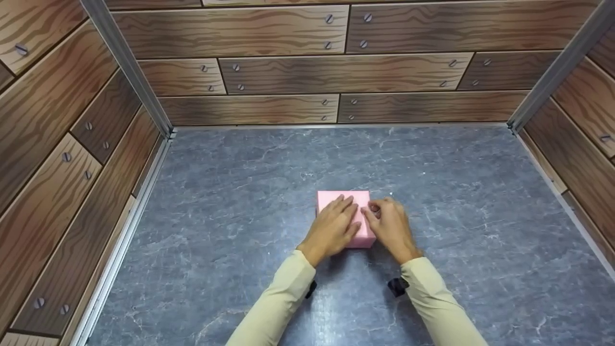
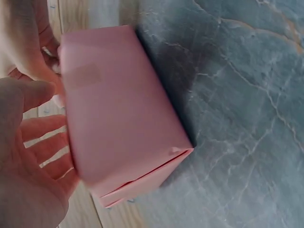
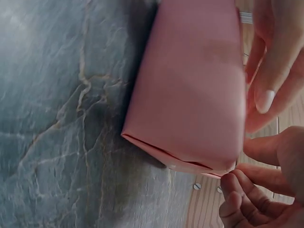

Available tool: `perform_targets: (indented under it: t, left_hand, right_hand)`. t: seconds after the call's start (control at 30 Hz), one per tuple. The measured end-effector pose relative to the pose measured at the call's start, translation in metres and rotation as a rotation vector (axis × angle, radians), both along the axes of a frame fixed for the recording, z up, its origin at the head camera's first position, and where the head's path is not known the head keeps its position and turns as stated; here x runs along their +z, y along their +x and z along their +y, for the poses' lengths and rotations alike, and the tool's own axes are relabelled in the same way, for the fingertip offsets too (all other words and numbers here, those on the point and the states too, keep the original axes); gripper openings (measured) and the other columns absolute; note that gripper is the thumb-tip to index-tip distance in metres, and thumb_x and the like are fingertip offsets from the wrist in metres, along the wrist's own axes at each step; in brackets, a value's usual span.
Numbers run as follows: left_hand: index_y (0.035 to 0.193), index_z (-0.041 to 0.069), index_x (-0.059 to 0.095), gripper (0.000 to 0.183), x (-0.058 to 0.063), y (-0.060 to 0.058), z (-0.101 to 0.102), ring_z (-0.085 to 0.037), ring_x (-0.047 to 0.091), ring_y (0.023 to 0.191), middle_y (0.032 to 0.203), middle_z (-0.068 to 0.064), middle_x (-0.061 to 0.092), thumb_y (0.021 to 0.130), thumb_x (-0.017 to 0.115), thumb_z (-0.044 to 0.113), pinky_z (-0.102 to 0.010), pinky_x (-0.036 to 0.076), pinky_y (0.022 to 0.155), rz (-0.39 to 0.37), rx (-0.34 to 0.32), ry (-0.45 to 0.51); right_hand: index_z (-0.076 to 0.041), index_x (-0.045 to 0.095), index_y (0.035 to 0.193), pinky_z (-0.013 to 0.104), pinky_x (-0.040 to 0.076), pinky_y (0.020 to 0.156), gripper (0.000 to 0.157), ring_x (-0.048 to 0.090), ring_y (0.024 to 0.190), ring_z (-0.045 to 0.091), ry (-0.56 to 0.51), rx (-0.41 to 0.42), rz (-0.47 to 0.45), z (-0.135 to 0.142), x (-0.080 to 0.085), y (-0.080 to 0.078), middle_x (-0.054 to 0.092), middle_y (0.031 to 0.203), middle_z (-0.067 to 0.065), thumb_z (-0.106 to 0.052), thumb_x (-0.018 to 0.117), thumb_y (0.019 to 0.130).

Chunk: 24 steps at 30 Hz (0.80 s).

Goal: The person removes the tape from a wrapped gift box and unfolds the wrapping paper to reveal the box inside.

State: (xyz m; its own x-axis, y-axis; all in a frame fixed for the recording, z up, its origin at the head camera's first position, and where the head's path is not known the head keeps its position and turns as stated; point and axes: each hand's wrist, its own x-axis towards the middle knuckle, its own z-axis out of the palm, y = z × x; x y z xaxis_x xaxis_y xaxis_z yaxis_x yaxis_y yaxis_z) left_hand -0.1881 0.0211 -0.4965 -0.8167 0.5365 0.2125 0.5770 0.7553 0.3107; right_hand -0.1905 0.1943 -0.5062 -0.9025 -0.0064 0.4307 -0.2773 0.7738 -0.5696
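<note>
A pink, paper-wrapped rectangular box (image 2: 118, 107) rests on the blue-grey marbled tabletop (image 1: 230, 216), roughly midway between its left and right edges and well short of the far edge. The left hand (image 1: 331, 229) lies over the box's top, fingers extended. The right hand (image 1: 391, 227) bends its fingers at the top's right edge; whether they pinch anything cannot be told.

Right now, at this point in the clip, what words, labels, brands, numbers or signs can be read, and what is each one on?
None can be read in any view.
Pink box: a blurred, darker patch, no lettering visible.
Black object by the right sleeve: too small and dark to tell.
Wood-patterned wall: only grain and screw heads.
</note>
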Motion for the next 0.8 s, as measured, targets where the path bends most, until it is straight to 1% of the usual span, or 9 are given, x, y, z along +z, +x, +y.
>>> perform_targets:
  t: [0.13, 0.3, 0.47, 0.67, 0.8]
  left_hand:
    - [0.142, 0.002, 0.057, 0.048, -0.0037, -0.0019, 0.0013, -0.03, 0.042, 0.143, 0.151, -0.013, 0.05, 0.104, 0.056, 0.031, -0.04, 0.031, 0.12, 0.031, -0.015, -0.052]
    - [0.141, 0.001, 0.057, 0.048, -0.0054, -0.0038, 0.0014, -0.031, 0.044, 0.142, 0.15, -0.014, 0.051, 0.103, 0.056, 0.031, -0.04, 0.032, 0.119, 0.053, -0.022, -0.069]
    - [0.142, 0.002, 0.056, 0.049, -0.0044, -0.0036, 0.0023, -0.03, 0.042, 0.143, 0.152, -0.014, 0.049, 0.103, 0.056, 0.031, -0.038, 0.029, 0.121, 0.017, -0.017, -0.069]
    - [0.144, 0.001, 0.054, 0.05, -0.0028, -0.0016, 0.004, -0.032, 0.04, 0.144, 0.154, -0.015, 0.047, 0.104, 0.056, 0.031, -0.041, 0.028, 0.121, -0.036, -0.008, -0.056]
    - [0.145, 0.001, 0.053, 0.05, -0.0021, -0.0024, 0.0045, -0.033, 0.038, 0.145, 0.155, -0.015, 0.045, 0.105, 0.055, 0.03, -0.042, 0.027, 0.121, -0.049, -0.007, -0.056]
  right_hand:
    - [0.007, 0.075, 0.092, 0.05, 0.054, 0.071, 0.016, 0.066, 0.075, 0.033, 0.03, -0.011, 0.012, -0.0022, -0.0026, -0.0001, 0.067, 0.081, 0.015, -0.006, 0.08, 0.085]
    - [0.007, 0.074, 0.092, 0.051, 0.054, 0.071, 0.014, 0.066, 0.077, 0.035, 0.047, -0.007, 0.015, -0.0031, -0.0024, -0.0004, 0.067, 0.082, 0.016, -0.005, 0.077, 0.087]
    - [0.007, 0.075, 0.091, 0.052, 0.054, 0.071, 0.01, 0.066, 0.077, 0.035, 0.054, -0.015, 0.007, -0.0032, -0.0028, -0.0013, 0.068, 0.082, 0.017, -0.003, 0.075, 0.088]
    - [0.006, 0.074, 0.086, 0.051, 0.055, 0.07, 0.007, 0.067, 0.076, 0.034, 0.045, -0.016, 0.026, -0.002, -0.0035, -0.0021, 0.068, 0.081, 0.017, 0.0, 0.072, 0.087]
    - [0.006, 0.074, 0.086, 0.051, 0.054, 0.068, 0.008, 0.067, 0.074, 0.034, 0.039, -0.016, 0.034, -0.0007, -0.0015, -0.0025, 0.069, 0.079, 0.017, -0.001, 0.071, 0.087]
